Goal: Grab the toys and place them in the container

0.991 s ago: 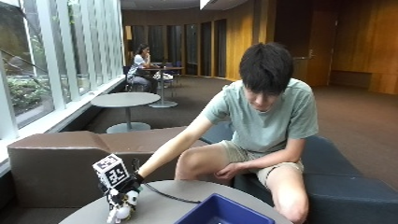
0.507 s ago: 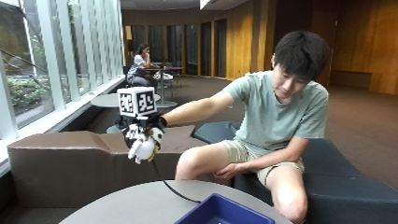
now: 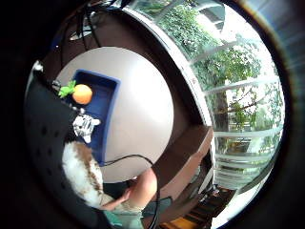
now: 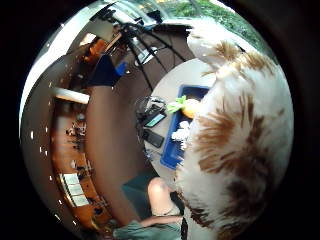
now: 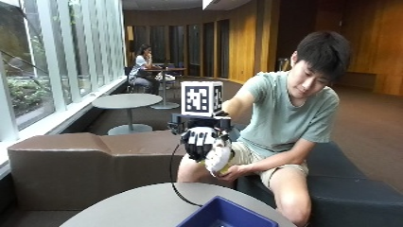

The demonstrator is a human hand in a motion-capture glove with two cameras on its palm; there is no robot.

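Note:
My gloved right hand (image 5: 200,141) holds a white and brown plush toy (image 5: 218,159) in the air, fingers curled round it, above the grey round table (image 5: 126,208) and just short of the blue container (image 5: 226,216). In the thumb side palm view the plush toy (image 4: 235,135) sits close to the palm. Below it the container (image 3: 106,102) stands on the table (image 3: 143,109). Inside lie an orange toy with green leaves (image 3: 81,94) and a small white and grey toy (image 3: 85,126).
A black phone (image 4: 152,137) and another dark device (image 4: 154,119) lie on the table beside the container, with a cable (image 5: 176,184) trailing from the glove. A brown bench (image 5: 82,161) runs behind the table. The bare left hand (image 5: 240,173) rests on the person's thigh.
The hand took the plush toy off the table, lifted it high, then carried it across toward the container, now a little lower.

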